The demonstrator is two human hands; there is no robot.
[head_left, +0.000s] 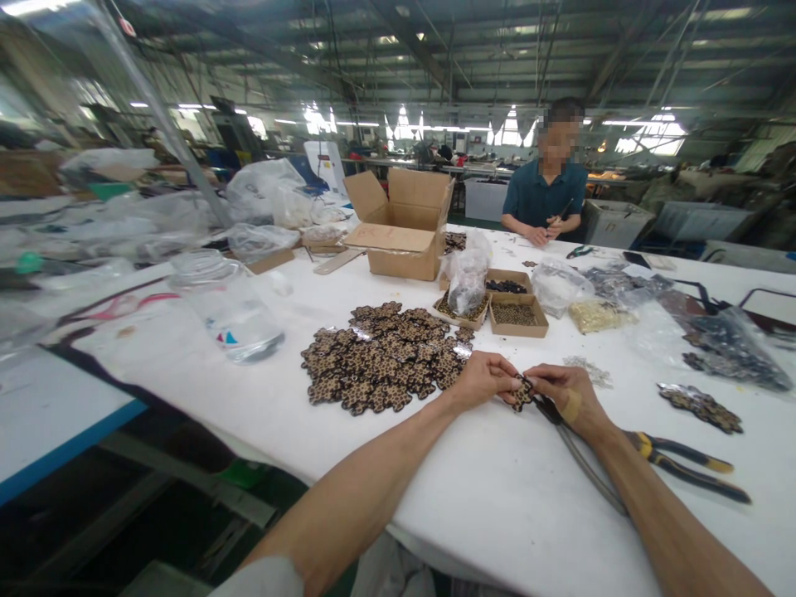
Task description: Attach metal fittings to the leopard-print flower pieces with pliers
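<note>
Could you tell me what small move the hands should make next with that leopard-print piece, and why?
Probably steady the leopard-print piece and bring the pliers to its edge. Both the left hand and right hand pinch it just above the white table, and the pliers' handles trail behind the right wrist, seemingly in that hand.

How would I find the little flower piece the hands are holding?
Start at the big heap of spotted flower pieces on the white table. Just right of it, the left hand and right hand pinch one flower piece, the only one lifted.
</note>
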